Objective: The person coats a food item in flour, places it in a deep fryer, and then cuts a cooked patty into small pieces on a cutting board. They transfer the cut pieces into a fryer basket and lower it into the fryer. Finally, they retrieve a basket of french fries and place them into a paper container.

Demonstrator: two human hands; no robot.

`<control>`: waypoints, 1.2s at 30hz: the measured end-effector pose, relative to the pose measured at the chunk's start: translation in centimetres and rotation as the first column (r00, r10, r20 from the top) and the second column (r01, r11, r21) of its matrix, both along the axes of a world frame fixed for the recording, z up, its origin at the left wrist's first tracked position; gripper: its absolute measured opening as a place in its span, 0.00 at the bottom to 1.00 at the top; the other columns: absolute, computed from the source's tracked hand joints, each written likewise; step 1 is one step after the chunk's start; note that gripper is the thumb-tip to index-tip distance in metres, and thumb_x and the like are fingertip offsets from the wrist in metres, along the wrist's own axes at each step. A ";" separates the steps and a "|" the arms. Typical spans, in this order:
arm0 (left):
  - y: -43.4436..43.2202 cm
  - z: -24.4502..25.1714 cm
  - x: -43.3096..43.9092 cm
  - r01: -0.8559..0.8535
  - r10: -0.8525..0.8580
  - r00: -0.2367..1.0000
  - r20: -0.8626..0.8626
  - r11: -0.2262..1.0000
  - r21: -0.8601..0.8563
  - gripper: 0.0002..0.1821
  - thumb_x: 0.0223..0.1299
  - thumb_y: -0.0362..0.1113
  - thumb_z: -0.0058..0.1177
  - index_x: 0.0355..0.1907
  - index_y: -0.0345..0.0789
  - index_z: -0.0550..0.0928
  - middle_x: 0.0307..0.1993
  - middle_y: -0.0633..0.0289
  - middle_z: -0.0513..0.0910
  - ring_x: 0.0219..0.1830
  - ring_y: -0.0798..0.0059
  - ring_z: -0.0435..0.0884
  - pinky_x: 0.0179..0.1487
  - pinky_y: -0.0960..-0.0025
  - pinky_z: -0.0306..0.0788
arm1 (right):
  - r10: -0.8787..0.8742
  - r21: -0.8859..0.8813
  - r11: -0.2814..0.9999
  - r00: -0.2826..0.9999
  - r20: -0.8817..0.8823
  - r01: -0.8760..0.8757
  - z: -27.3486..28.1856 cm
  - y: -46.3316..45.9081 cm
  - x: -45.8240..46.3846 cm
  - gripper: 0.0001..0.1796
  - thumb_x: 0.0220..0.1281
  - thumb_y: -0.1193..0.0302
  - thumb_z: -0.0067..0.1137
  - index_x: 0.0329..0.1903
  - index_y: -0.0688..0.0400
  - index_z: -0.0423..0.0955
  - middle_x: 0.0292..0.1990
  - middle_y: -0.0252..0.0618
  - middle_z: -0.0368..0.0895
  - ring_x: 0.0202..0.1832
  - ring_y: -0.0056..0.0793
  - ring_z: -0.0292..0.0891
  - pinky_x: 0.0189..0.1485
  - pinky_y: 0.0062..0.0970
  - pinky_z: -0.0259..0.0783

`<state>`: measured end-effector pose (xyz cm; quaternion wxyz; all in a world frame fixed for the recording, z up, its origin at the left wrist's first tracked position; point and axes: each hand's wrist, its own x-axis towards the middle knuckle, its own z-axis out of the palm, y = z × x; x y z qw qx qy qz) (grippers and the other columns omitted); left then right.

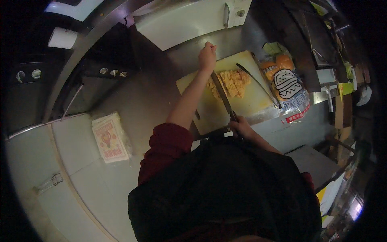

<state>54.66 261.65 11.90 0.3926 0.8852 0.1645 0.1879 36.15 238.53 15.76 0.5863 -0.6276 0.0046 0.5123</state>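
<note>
My right hand (242, 127) grips the dark handle of a long kitchen knife (223, 94). The blade lies across a breaded, golden fried cutlet (237, 83), with a larger portion to its right and a smaller one to its left. Under the cutlet is a pale cutting board (255, 110) with yellowish stains. My left hand (207, 57) is a closed fist just beyond the knife tip, near the board's far edge; nothing shows in it. A slim pair of tongs (260, 87), seemingly metal, rests along the board's right side.
A printed plastic bag of burger buns (287, 81) lies right of the board. Beyond stands a white appliance (193, 25) with a knob. A stack of printed paper bags (109, 137) sits at left, below dark equipment with control knobs (113, 72). Shelving holds items at right.
</note>
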 end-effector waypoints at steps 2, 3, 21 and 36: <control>0.5 -1.0 0.3 -0.001 0.001 1.000 0.005 1.000 -0.018 0.11 0.59 0.40 0.51 0.32 0.34 0.72 0.25 0.50 0.78 0.30 0.49 0.76 0.34 0.54 0.68 | -0.010 -0.031 0.999 1.000 0.002 0.010 0.4 0.4 0.0 0.07 0.53 0.72 0.50 0.26 0.62 0.65 0.15 0.36 0.68 0.12 0.24 0.64 0.14 0.24 0.60; 0.7 -1.2 0.2 0.006 -0.006 1.000 0.009 1.000 -0.030 0.10 0.59 0.39 0.51 0.32 0.34 0.72 0.25 0.50 0.78 0.30 0.49 0.76 0.33 0.54 0.68 | -0.017 -0.046 0.999 1.000 0.002 0.017 0.6 0.7 0.0 0.07 0.53 0.72 0.50 0.27 0.62 0.65 0.15 0.36 0.68 0.12 0.24 0.64 0.14 0.24 0.60; 0.1 -0.8 0.2 0.047 -0.037 0.994 -0.107 0.995 0.089 0.09 0.59 0.38 0.49 0.31 0.34 0.71 0.27 0.53 0.79 0.32 0.53 0.78 0.33 0.55 0.69 | 0.080 -0.123 0.989 0.997 -0.010 -0.081 -1.7 0.5 0.6 0.07 0.54 0.70 0.51 0.27 0.59 0.66 0.14 0.33 0.67 0.12 0.20 0.62 0.15 0.22 0.58; 3.8 2.7 0.6 -0.041 0.042 0.999 0.026 0.998 -0.052 0.10 0.60 0.42 0.48 0.33 0.36 0.74 0.26 0.55 0.79 0.31 0.53 0.78 0.36 0.55 0.69 | 0.008 -0.071 0.997 0.997 0.082 -0.002 -2.5 0.9 -0.5 0.08 0.52 0.71 0.52 0.23 0.59 0.65 0.13 0.33 0.66 0.11 0.22 0.61 0.13 0.23 0.57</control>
